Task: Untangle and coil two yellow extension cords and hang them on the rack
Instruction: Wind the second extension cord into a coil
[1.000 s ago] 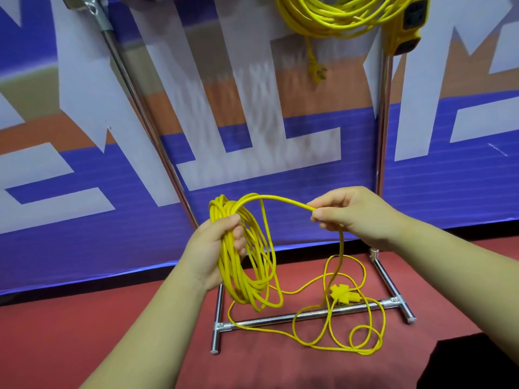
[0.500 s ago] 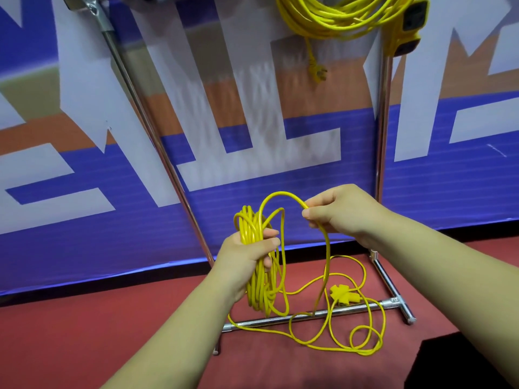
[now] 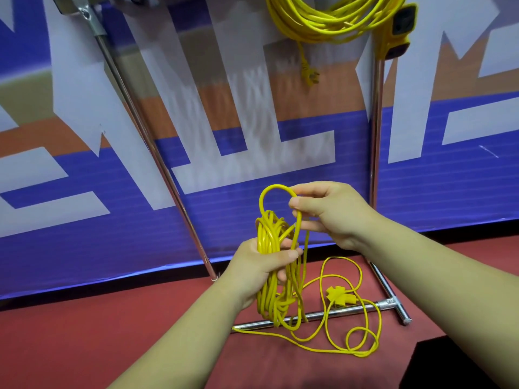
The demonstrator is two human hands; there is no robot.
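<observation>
My left hand [image 3: 264, 265] grips a coil of yellow extension cord [image 3: 269, 237] that hangs down in front of the rack's base. My right hand [image 3: 328, 214] pinches a loop of the same cord just above and right of the coil, close to the left hand. The loose rest of the cord [image 3: 362, 341] lies in curls on the red floor, with its yellow plug [image 3: 339, 296] on the floor near the base bar. A second yellow cord [image 3: 323, 18] hangs coiled at the top of the metal rack [image 3: 375, 136], its socket block [image 3: 398, 29] at the right.
The rack's left pole [image 3: 146, 136] slants down to the floor; its base bar [image 3: 337, 313] and right foot [image 3: 396, 304] lie on the red floor [image 3: 84, 332]. A blue, white and orange banner [image 3: 449, 192] stands behind. A dark object [image 3: 449, 363] sits at the lower right.
My right hand has brought a new loop of cord leftward and down to the coil. My left hand with the coil has moved right, toward the middle, and the coil hangs narrower.
</observation>
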